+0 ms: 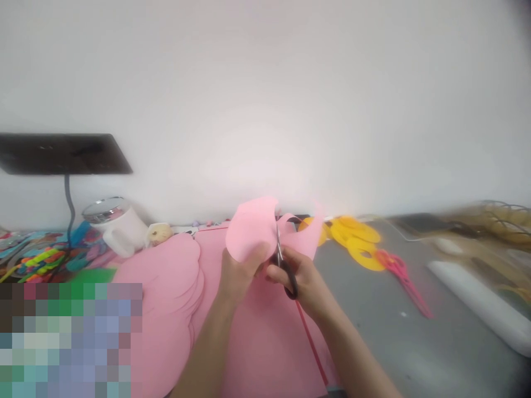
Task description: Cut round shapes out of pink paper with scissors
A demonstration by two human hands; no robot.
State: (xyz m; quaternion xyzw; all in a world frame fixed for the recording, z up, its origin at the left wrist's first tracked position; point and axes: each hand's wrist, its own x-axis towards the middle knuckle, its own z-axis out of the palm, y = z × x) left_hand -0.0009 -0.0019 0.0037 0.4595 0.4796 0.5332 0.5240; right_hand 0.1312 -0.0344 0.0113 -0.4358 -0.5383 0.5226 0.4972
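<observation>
My left hand grips a piece of pink paper with a rounded edge, held up above the work surface. In my right hand is a pair of scissors with dark handles. Its metal blades point away from me and lie at the right edge of the paper. A curling pink offcut hangs to the right of the blades. Below both hands lies a large pink sheet, and to its left is a stack of pink scalloped paper shapes.
Yellow paper rings and pink-handled scissors lie on the grey mat at right, beside a long white object. On the left stand a white mug and a dark panel on a stalk, near colourful craft pieces.
</observation>
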